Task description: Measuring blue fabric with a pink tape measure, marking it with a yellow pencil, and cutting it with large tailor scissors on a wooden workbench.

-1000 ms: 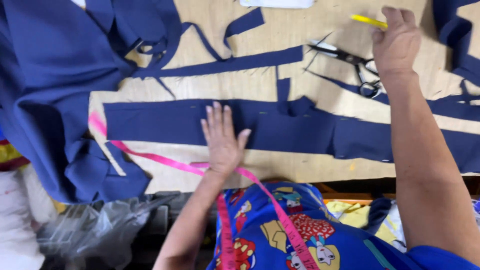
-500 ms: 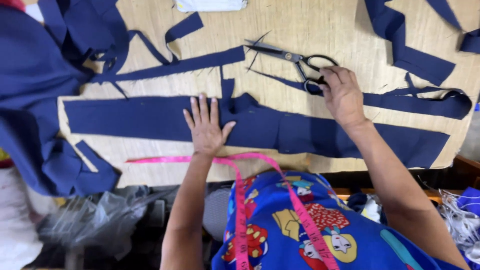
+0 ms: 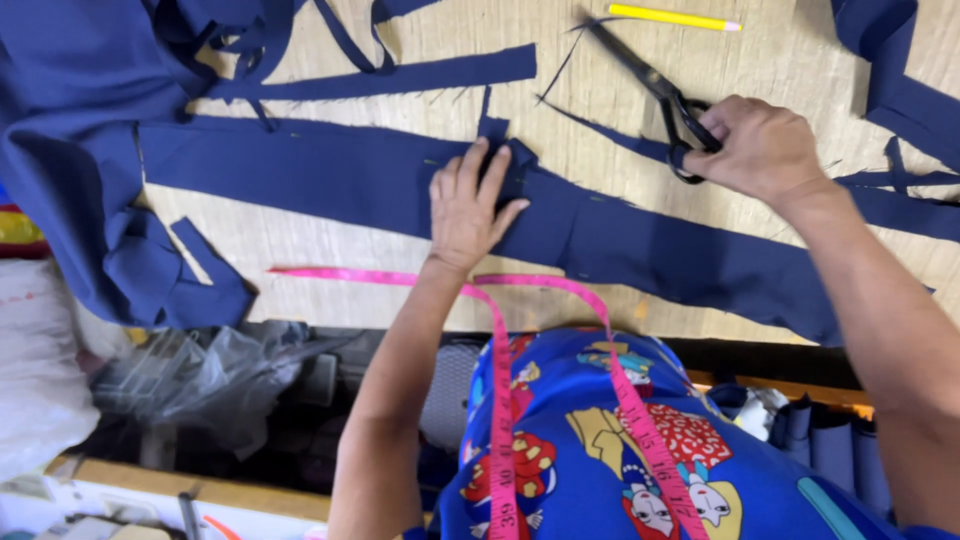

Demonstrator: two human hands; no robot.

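My left hand (image 3: 470, 205) lies flat, fingers spread, pressing on a long navy fabric strip (image 3: 330, 180) that runs across the wooden table (image 3: 560, 100). To the right, my right hand (image 3: 760, 150) grips the handles of black scissors (image 3: 650, 85), whose blades point up and left, apart from the strip. A pink measuring tape (image 3: 500, 340) hangs round my neck, and its end trails onto the table near my left wrist.
A yellow pencil (image 3: 675, 17) lies at the top edge. More navy cloth (image 3: 60, 120) is heaped at the left, with narrow offcuts (image 3: 400, 78) above the strip and pieces (image 3: 900, 90) at the right. Plastic bags (image 3: 190, 370) sit below the table edge.
My right hand came down from near the pencil to the scissors and closed on their handles. My left hand stayed flat on the strip. The camera has shifted.
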